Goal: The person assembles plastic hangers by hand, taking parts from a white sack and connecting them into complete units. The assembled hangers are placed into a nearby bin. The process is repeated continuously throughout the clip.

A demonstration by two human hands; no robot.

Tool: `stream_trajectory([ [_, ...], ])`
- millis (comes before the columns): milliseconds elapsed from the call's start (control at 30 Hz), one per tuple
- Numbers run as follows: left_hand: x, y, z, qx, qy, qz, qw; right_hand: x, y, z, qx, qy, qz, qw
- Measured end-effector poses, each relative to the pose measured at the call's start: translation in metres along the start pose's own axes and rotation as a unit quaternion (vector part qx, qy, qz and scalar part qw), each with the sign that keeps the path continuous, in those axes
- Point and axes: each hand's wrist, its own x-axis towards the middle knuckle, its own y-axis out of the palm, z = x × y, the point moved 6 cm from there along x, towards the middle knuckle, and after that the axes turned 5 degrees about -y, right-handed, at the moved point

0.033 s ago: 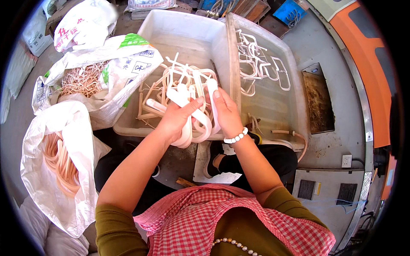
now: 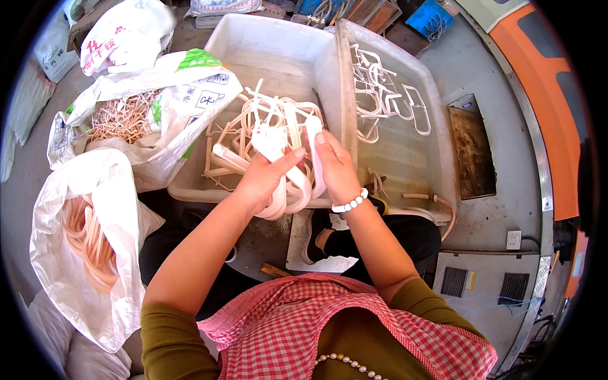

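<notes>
My left hand [image 2: 256,182] is closed around a bundle of curved, pale pinkish-white plastic pieces [image 2: 300,190], with rounded bends hanging below the fingers. Their upper ends are glaring white and hard to make out. Close on its right, my right hand [image 2: 337,168] grips another pale curved piece [image 2: 314,136] between thumb and fingers; its fingertips are partly hidden. Both hands are above the near part of a white tub [image 2: 272,38]. A tangled heap of thin, pale plastic frames [image 2: 221,142] lies in that tub beyond and beside the bundle.
A second tub [image 2: 437,95] on the right holds water and white looped pieces [image 2: 380,79]. To the left stand an open sack [image 2: 202,95] of small pinkish sprigs and a white bag [image 2: 47,221] of long curved strips. A hose [image 2: 446,212] hangs over the right tub's near edge.
The bundle's upper ends have turned slightly in my left hand. My right hand's piece has shifted a little to the left. Both grips remain.
</notes>
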Motion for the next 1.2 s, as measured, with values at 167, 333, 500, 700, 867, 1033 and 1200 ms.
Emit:
stream_trajectory([
  [167,-0.008,0.011,-0.002,-0.107,0.062,0.009,0.992,-0.015,0.036,-0.009,0.200,0.147,0.041,0.968],
  [333,-0.018,0.008,-0.009,-0.020,0.086,0.013,0.996,-0.015,0.020,-0.004,0.086,0.038,0.063,0.994],
  [500,-0.038,0.020,-0.020,0.053,-0.002,0.132,0.990,0.013,-0.001,0.050,-0.432,-0.316,0.143,0.832],
  [700,-0.059,0.036,-0.001,0.158,-0.108,0.288,0.938,0.002,0.027,0.055,-0.481,-0.423,0.376,0.670],
  [867,-0.064,0.028,-0.004,0.235,-0.171,0.243,0.925,0.004,-0.003,0.058,-0.565,-0.384,0.391,0.617],
  [1033,-0.045,0.013,0.007,0.287,-0.132,0.207,0.926,-0.017,-0.009,0.091,-0.624,-0.435,0.356,0.543],
  [1200,-0.051,0.025,0.003,0.197,-0.160,0.252,0.934,-0.022,-0.016,0.106,-0.637,-0.473,0.328,0.513],
])
